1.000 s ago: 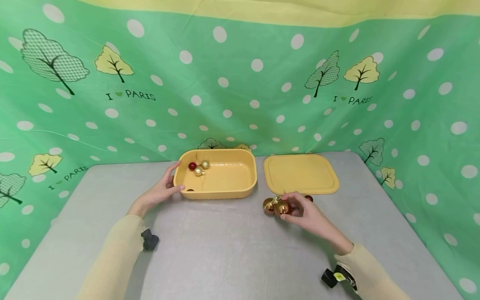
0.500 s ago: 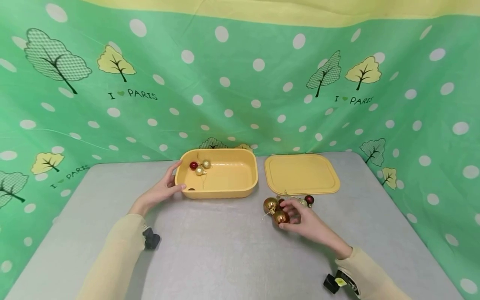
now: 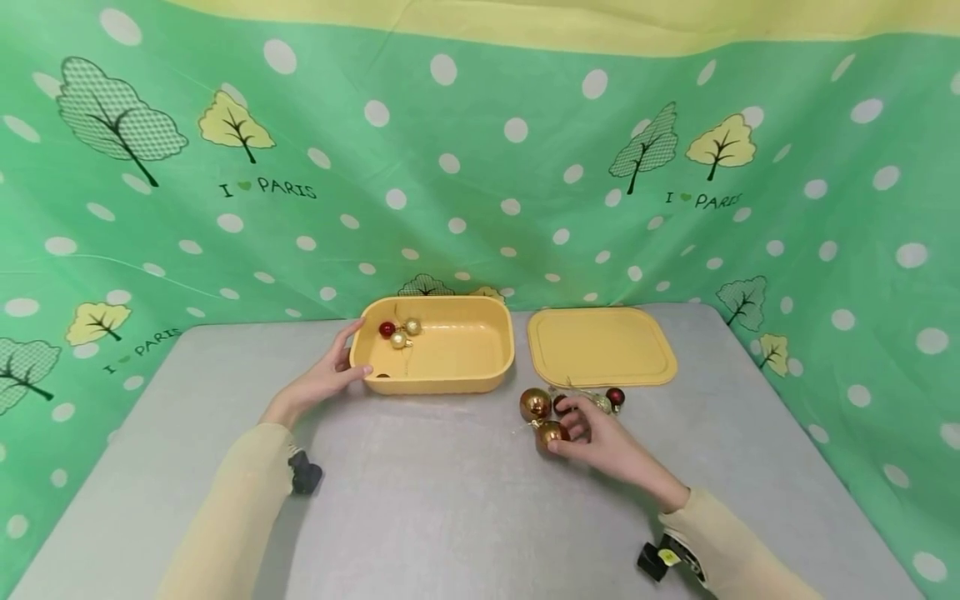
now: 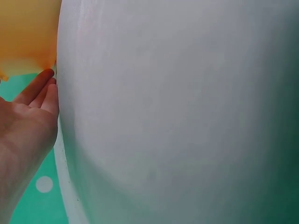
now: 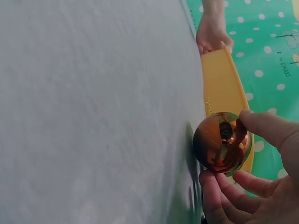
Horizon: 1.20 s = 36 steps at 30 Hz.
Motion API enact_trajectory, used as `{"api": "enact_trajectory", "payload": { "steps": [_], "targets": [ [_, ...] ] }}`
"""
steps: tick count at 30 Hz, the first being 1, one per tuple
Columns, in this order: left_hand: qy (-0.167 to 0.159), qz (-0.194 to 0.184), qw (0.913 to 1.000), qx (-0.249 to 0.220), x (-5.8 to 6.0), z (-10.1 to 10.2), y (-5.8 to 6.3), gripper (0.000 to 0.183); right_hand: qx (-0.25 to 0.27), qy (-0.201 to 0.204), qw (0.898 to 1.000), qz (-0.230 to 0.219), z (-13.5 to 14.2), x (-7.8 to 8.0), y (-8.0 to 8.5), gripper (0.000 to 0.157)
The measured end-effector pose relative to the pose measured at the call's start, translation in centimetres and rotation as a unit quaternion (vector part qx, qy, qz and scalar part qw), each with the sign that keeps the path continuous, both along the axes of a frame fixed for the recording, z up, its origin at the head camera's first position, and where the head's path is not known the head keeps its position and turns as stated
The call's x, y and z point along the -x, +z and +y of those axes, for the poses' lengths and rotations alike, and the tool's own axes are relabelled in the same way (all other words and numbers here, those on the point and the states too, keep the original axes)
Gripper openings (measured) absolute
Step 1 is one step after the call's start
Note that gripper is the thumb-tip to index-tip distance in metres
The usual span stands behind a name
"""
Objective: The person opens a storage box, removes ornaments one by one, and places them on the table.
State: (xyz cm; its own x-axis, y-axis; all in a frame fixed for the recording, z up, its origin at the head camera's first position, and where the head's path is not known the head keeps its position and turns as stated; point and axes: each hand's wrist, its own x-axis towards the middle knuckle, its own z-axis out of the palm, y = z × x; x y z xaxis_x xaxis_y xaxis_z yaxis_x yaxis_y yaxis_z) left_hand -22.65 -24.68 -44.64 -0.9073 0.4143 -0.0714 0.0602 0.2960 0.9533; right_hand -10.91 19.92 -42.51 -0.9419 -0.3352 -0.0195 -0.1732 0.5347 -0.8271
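Observation:
My left hand (image 3: pixel 322 379) grips the left end of a yellow plastic box (image 3: pixel 450 387), its thumb at the front rim and its fingers along the end wall. Inside the box lie a small red bauble (image 3: pixel 387 329) and two small gold ones. Right of the box, my right hand (image 3: pixel 611 442) holds a large shiny bronze-gold Christmas bauble (image 5: pixel 217 147) between thumb and fingers, low over the table. Another large gold bauble (image 3: pixel 535 404) lies just beyond it. Behind the fingers are small baubles, one dark red (image 3: pixel 615 396) and one pale gold (image 3: pixel 602 404).
A flat yellow lid (image 3: pixel 603 346) lies to the right of the box, behind the loose baubles. Green polka-dot cloth (image 3: pixel 480 167) hangs along the back and sides of the grey table (image 3: pixel 435 500).
My right hand has moved slightly left and nearer with the large bauble. The small baubles behind it show more now. My left hand stays on the box.

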Motion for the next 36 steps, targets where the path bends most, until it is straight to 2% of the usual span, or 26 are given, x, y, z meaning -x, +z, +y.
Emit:
{"api": "enact_trajectory", "payload": {
  "steps": [14,21,29,36],
  "targets": [
    [0.003,0.003,1.0,-0.008,0.0,0.1,-0.5,0.084,-0.011,-0.029,0.999,-0.012,-0.7,0.2,-0.3,0.048],
    [0.006,0.002,1.0,-0.006,-0.1,0.1,-0.3,0.084,0.013,-0.028,0.999,-0.008,0.1,0.0,0.0,0.048],
    [0.003,0.001,1.0,-0.006,-0.1,0.2,-0.1,0.084,0.045,-0.033,0.998,0.023,0.5,1.3,0.8,0.045],
    [0.006,-0.002,1.0,0.002,-0.2,0.1,-0.1,0.084,0.056,-0.036,0.997,0.049,-1.3,2.6,2.1,0.036]
  ]
}}
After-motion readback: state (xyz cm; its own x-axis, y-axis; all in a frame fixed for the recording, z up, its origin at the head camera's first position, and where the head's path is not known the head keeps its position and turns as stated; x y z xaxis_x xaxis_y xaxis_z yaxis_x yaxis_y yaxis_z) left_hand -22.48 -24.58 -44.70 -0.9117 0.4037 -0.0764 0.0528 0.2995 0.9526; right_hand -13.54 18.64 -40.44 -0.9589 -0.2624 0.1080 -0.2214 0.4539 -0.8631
